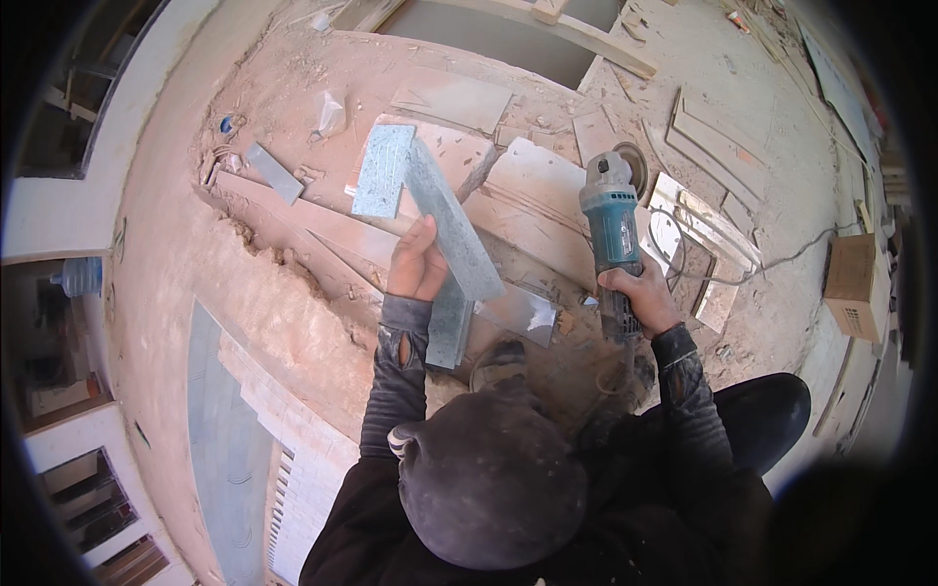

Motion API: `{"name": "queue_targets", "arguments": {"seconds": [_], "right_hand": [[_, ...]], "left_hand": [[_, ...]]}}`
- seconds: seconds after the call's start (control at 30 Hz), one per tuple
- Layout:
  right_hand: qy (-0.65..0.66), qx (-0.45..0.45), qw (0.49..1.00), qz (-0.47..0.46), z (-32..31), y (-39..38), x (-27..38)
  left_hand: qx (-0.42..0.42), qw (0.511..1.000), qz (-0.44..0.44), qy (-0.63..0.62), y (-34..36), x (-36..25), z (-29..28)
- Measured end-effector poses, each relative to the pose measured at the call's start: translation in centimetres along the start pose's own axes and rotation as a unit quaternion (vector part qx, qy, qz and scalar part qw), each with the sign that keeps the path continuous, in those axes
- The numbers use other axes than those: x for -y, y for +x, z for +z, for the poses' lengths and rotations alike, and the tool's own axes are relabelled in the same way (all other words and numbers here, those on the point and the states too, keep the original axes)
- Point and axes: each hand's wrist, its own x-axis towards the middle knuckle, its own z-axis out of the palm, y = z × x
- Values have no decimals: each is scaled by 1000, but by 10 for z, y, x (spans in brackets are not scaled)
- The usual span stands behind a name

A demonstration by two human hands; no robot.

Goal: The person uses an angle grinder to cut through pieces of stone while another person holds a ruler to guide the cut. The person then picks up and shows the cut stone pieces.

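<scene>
My left hand is closed at the left edge of a long, narrow blue-grey tile strip, which it holds at a slant. Just beyond, a shorter speckled tile piece rests on a pale slab, partly behind the strip's upper end. Another grey strip shows below the held one. In my right hand is a teal and black angle grinder, gripped round its body with the head pointing away from me. Its disc stands at the head's right side, apart from the strip.
Broken tiles and boards lie scattered over the dusty ground. A dark cable runs off to the right, near a cardboard box. Timber borders a recess at the far side. A clear plastic bag lies at far left.
</scene>
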Motion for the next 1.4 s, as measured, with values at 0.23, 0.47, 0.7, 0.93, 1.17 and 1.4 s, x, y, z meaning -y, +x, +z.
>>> {"name": "queue_targets", "arguments": {"seconds": [0.23,0.47,0.7,0.93,1.17,1.4], "right_hand": [[-31,-34,999,13,-11,-10,5],[-92,-59,994,5,-15,-15,-2],[-72,-74,994,45,-30,-23,-11],[-86,-53,994,42,-25,-23,-4],[-119,-25,991,48,-17,-10,-22],[-180,-7,983,27,50,6,-55]], "left_hand": [[-158,958,3,238,33,49,-6],[-190,921,9,341,91,99,-86],[-218,762,66,606,101,118,-52],[-188,501,113,837,93,110,-40],[-189,638,156,729,46,119,-47],[-277,770,82,569,-13,155,-64]]}}
